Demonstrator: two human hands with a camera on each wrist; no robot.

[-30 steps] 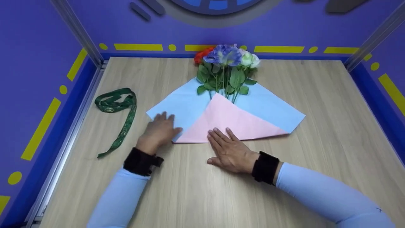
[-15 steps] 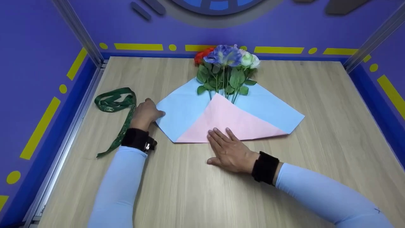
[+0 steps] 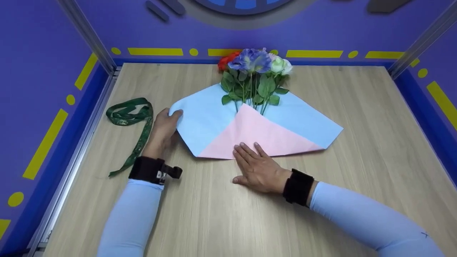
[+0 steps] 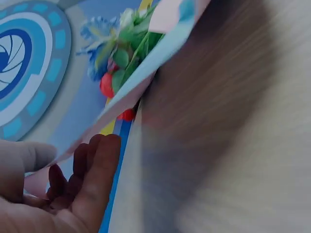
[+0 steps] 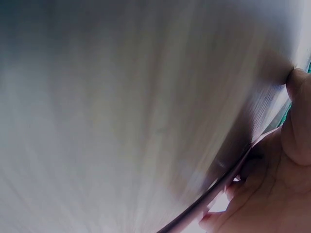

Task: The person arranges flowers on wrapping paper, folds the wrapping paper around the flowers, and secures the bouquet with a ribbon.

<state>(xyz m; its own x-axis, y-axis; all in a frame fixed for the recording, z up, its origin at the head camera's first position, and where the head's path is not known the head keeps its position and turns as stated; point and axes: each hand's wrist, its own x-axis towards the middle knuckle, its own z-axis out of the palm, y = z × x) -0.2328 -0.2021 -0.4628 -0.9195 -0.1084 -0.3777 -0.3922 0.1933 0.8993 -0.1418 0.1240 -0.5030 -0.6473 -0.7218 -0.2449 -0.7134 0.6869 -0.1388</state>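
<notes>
A sheet of wrapping paper [image 3: 203, 117], blue on one face and pink on the other, lies with its near corner folded up as a pink flap [image 3: 250, 132]. Artificial flowers [image 3: 251, 64] in red, purple and white rest on it, their lower stems hidden beneath the flap. My left hand [image 3: 164, 126] pinches the paper's left corner between thumb and fingers, raising that side off the table; the left wrist view shows the lifted edge [image 4: 146, 70] above its shadow. My right hand [image 3: 262, 171] lies flat, fingers straight, pressing on the flap's folded near edge.
A green ribbon [image 3: 130, 114] lies loosely coiled on the wooden table [image 3: 228, 217], left of my left hand, its tail trailing toward the front. Blue panels [image 3: 321, 28] with yellow marks enclose the back and sides.
My left hand has moved from the lower left edge to the paper's left corner, taken hold of it and lifted it. The right hand has stayed in place.
</notes>
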